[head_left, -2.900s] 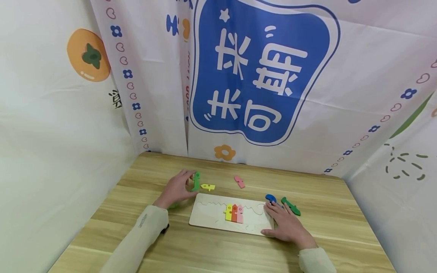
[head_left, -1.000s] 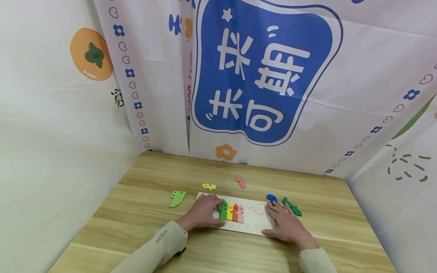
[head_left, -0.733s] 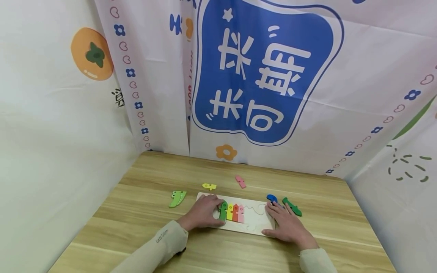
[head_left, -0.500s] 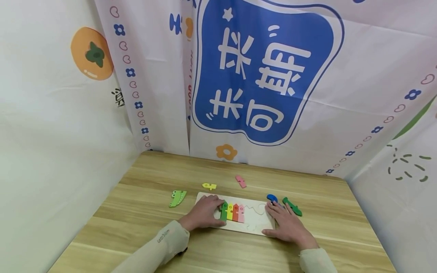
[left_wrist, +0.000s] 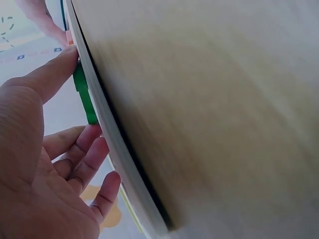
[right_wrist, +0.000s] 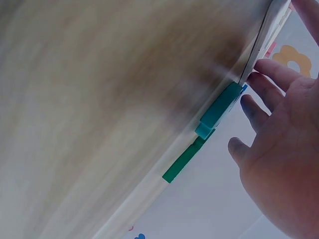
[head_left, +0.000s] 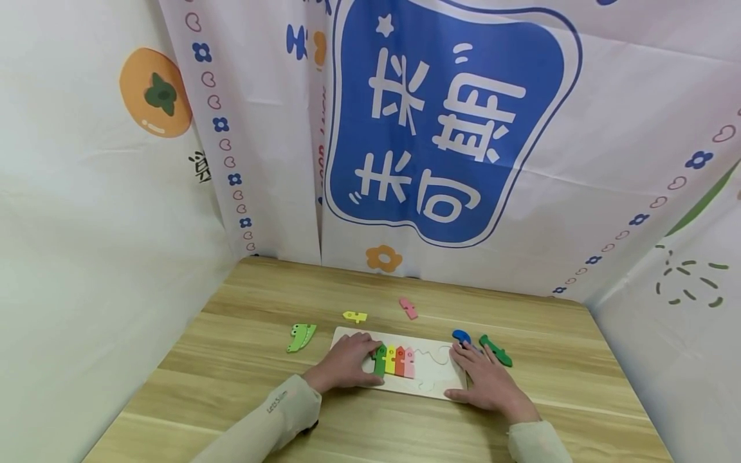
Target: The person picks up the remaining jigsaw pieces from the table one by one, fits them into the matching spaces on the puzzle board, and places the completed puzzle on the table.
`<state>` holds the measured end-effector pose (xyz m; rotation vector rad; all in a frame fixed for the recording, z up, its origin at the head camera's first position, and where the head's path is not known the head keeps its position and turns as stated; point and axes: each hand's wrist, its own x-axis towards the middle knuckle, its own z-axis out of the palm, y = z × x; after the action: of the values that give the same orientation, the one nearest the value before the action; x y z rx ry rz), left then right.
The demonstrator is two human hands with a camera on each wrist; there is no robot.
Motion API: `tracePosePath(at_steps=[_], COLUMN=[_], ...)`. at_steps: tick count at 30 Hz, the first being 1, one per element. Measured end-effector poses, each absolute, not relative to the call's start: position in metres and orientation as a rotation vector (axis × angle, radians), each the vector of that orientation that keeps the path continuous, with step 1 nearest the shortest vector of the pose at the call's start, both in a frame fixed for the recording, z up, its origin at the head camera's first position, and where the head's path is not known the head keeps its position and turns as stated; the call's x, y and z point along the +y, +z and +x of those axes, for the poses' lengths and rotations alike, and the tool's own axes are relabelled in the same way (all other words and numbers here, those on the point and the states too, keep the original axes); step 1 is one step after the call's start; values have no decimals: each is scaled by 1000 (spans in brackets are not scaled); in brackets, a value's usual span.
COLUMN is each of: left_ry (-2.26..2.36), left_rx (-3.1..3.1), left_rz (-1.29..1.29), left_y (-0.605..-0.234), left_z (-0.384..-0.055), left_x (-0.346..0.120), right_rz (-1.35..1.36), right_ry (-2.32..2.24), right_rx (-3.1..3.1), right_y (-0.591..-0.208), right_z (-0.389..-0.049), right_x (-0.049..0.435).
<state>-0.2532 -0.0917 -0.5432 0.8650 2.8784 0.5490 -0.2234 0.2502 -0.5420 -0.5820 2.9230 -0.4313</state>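
A pale wooden puzzle board (head_left: 431, 373) lies on the table. Across its middle stand a green fence-shaped puzzle piece (head_left: 379, 361), a yellow piece (head_left: 390, 360), a red piece (head_left: 400, 362) and a pink piece (head_left: 409, 363), side by side. My left hand (head_left: 347, 361) pinches the green piece, thumb at its near end and fingers at its far end. In the left wrist view, the green piece (left_wrist: 85, 92) shows between thumb and fingers along the board's edge. My right hand (head_left: 485, 379) rests with spread fingers on the board's right end.
A crocodile-head piece (head_left: 300, 337) lies left of the board. Behind it are another yellow piece (head_left: 355, 316) and a rose-pink piece (head_left: 408, 307). A blue piece (head_left: 461, 335), partly under the right hand, and a long green piece (head_left: 495, 351) lie at the right. Printed curtains (head_left: 278, 193) surround the table.
My left hand has brought the green piece from left of the board onto it, beside the yellow piece, then shifted it slightly nearer me. The right hand has stayed in place.
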Motion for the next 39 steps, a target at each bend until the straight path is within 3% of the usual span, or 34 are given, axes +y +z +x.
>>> tracePosePath(at_steps=[19, 39], left_ry=[530, 573], left_rx=[2860, 2875], left_rz=[847, 734], left_y=[-544, -537], left_z=[-254, -254], left_x=[-99, -161], right_rz=[-564, -572], right_ry=[-440, -446], right_rx=[2912, 2905], right_y=[-543, -540], right_z=[-223, -223], right_x=[249, 251])
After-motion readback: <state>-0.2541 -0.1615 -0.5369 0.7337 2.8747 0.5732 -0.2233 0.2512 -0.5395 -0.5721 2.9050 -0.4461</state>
